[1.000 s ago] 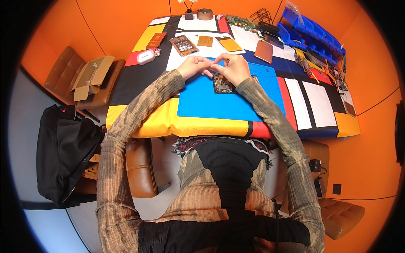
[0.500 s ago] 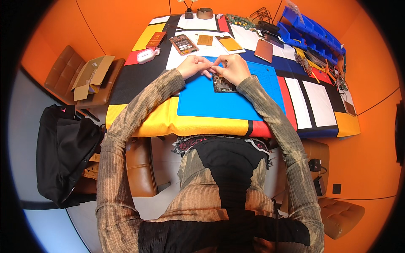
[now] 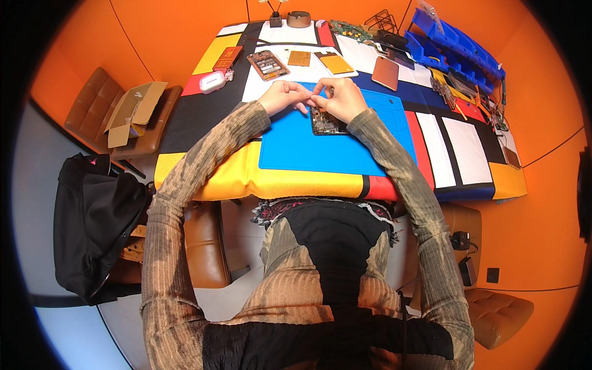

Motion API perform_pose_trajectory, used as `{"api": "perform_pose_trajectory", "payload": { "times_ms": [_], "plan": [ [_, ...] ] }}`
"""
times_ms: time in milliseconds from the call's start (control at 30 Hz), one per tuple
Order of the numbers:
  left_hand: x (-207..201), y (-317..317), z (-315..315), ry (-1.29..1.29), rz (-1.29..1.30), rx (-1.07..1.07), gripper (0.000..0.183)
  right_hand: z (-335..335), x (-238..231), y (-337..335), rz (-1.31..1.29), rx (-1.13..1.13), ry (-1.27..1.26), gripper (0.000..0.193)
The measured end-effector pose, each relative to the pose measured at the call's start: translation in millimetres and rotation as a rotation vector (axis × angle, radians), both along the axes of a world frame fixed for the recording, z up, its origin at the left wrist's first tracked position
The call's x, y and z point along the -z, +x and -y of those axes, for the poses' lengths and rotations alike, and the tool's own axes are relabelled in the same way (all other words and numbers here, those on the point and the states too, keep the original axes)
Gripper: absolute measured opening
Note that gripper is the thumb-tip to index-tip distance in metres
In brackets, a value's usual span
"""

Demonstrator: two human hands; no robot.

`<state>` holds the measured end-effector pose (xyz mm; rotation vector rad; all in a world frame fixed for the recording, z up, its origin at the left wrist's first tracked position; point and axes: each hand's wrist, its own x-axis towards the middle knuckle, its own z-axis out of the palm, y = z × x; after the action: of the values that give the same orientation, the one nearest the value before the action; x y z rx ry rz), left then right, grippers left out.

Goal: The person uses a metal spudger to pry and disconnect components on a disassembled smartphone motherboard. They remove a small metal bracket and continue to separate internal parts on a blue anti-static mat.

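An opened phone with its circuit board showing lies on a blue work mat. Over its upper left corner, the fingertips of both my hands meet. My left hand is closed in a pinch, coming from the left. From the other side, my right hand is also pinched, thumb and forefinger against the left fingertips, and it covers part of the phone. Anything between the fingers is too small or hidden to name. Beyond my hands lie another opened phone and a phone with a yellow panel.
A white earphone case sits at the table's left. At the far right stand blue parts bins, with several hand tools in front. A copper-coloured phone lies beyond the mat. Left of the table, a chair holds a cardboard box.
Very little differs. My right hand and forearm have shifted slightly; both hands keep their fingertips together over the phone.
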<state>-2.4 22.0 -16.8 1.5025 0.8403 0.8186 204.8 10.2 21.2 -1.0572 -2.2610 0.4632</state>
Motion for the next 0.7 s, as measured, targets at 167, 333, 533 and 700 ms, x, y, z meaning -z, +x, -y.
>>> {"api": "perform_pose_trajectory", "payload": {
  "times_ms": [167,333,533,700],
  "plan": [
    [-1.3,1.1,1.5,0.010,0.032,0.005,0.026,-2.2,0.2,1.1,-0.028,-0.010,-0.054,0.014],
    [-3.8,2.9,4.2,0.009,0.027,-0.019,0.029,-11.0,-5.0,10.0,-0.057,-0.044,-0.107,0.014],
    [-3.7,2.7,2.5,-0.022,0.087,-0.041,0.035,-31.6,-12.5,42.9,0.168,0.200,0.074,0.013],
    [-2.6,1.3,0.7,-0.032,0.086,-0.036,0.030,-42.4,-4.1,54.4,0.361,0.238,0.075,0.013]
  ]
}}
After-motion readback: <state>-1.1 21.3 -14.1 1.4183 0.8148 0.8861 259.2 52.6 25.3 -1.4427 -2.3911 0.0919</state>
